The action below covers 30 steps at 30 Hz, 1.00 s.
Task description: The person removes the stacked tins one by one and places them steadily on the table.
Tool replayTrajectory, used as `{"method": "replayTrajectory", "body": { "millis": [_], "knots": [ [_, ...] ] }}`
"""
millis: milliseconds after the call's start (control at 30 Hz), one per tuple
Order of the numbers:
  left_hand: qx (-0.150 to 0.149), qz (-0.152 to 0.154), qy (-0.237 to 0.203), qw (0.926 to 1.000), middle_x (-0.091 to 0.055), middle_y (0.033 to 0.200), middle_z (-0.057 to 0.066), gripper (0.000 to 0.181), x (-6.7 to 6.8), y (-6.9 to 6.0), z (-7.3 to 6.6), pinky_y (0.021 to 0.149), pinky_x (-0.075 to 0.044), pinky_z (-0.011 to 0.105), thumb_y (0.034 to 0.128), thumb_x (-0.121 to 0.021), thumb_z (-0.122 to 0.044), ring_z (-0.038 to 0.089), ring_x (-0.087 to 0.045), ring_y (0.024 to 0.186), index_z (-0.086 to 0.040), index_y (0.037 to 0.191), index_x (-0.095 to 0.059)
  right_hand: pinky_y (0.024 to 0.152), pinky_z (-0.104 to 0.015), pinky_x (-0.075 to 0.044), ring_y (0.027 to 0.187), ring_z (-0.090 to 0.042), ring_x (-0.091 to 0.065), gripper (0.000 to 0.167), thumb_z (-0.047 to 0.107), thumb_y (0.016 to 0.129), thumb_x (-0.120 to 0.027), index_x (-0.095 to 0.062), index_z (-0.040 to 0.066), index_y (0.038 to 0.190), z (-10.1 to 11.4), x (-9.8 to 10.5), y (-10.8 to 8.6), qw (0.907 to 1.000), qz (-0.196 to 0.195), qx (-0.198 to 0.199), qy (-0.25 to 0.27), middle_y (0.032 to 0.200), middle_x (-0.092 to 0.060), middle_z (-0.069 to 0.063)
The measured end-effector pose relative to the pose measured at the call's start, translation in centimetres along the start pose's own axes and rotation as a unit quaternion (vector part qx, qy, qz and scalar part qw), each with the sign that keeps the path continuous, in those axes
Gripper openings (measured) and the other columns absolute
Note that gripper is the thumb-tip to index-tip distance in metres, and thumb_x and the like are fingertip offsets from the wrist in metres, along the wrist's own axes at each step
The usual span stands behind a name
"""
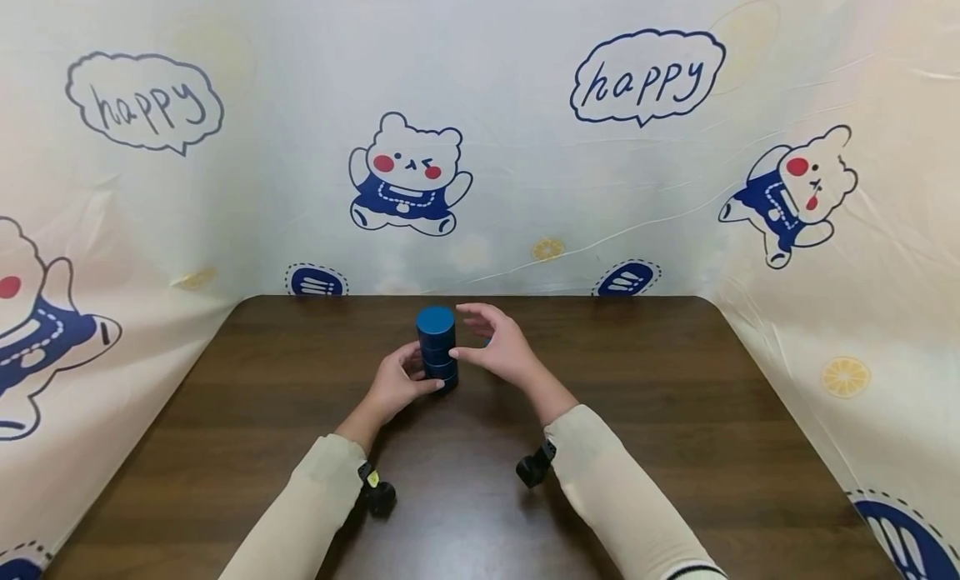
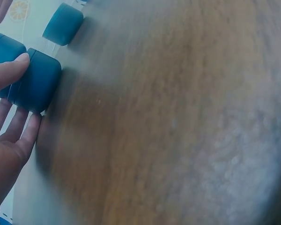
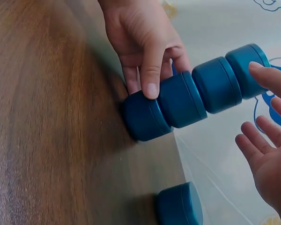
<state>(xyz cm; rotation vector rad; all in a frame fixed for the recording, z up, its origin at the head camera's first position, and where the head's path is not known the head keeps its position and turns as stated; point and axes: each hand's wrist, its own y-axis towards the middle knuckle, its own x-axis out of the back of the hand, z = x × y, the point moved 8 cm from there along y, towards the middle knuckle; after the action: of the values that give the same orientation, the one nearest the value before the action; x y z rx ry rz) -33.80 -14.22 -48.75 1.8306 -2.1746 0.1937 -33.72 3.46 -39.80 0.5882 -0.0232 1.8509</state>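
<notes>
On the counter (image 1: 480,505) | a stack of four blue tins (image 1: 437,344) stands upright, a lone tin (image 3: 172,206) near it | my left fingers (image 2: 32,130) grip the stack's base | my right fingers (image 3: 257,137) spread wide near its top — contact unclear | a sideways nudge there could, I judge, topple the stack — my grip sits low

From the head, looks from 6 o'clock down toward 12 across the table (image 1: 712,397); in wrist views, looks sideways-tilted from 7 and 5, close up, sharing the blue stack (image 3: 180,101).
</notes>
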Motion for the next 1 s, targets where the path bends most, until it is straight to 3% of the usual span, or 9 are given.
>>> {"method": "replayTrajectory", "body": {
  "millis": [333,500,567,733,1000],
  "knots": [
    [0.006,0.001,0.003,1.0,-0.06,0.127,0.018,0.068,0.1,0.0,-0.1,0.098,-0.048,0.045,0.0753,-0.084,-0.003,0.033,-0.057,0.117,-0.005,0.136,-0.052,0.098,-0.036,-0.049,0.118,-0.022,-0.058,0.063,0.019,0.08,-0.082,-0.053,0.013,0.137,1.2,-0.7,0.6,0.9998,0.012,0.01,-0.01,0.133,-0.056,-0.004],
    [0.01,0.013,0.015,0.9998,-0.057,0.128,0.024,0.066,0.0,-1.1,-2.4,0.099,-0.046,0.049,0.0783,-0.08,0.0,0.04,-0.056,0.118,0.001,0.137,-0.049,0.098,-0.042,-0.049,0.116,-0.022,-0.059,0.064,0.018,0.08,-0.082,-0.053,0.01,0.137,1.4,-1.0,0.9,0.9998,0.016,0.01,0.003,0.132,-0.056,-0.005],
    [0.015,0.014,0.012,0.9997,-0.057,0.129,0.025,0.066,-0.1,-1.1,-2.7,0.1,-0.045,0.05,0.0787,-0.079,0.001,0.041,-0.055,0.118,0.002,0.137,-0.049,0.097,-0.045,-0.049,0.115,-0.022,-0.059,0.064,0.018,0.08,-0.082,-0.054,0.011,0.137,1.5,-1.0,1.0,0.9998,0.018,0.007,0.006,0.132,-0.057,-0.005],
    [0.018,0.011,0.012,0.9997,-0.058,0.129,0.02,0.068,-0.1,-0.2,-0.6,0.1,-0.046,0.046,0.0773,-0.082,-0.003,0.036,-0.057,0.118,-0.003,0.138,-0.051,0.094,-0.04,-0.052,0.112,-0.022,-0.061,0.064,0.02,0.08,-0.082,-0.054,0.013,0.137,1.6,-1.1,1.1,0.9998,0.021,-0.004,0.006,0.13,-0.058,-0.006],
    [0.002,0.011,0.005,0.9999,-0.061,0.126,0.017,0.066,0.0,0.0,-0.4,0.098,-0.048,0.045,0.0751,-0.084,-0.003,0.034,-0.059,0.115,-0.006,0.134,-0.054,0.091,-0.037,-0.054,0.107,-0.022,-0.063,0.063,0.02,0.081,-0.082,-0.054,0.011,0.137,1.6,-1.3,1.3,0.9996,0.02,-0.017,0.009,0.127,-0.061,-0.006]
  ]
}}
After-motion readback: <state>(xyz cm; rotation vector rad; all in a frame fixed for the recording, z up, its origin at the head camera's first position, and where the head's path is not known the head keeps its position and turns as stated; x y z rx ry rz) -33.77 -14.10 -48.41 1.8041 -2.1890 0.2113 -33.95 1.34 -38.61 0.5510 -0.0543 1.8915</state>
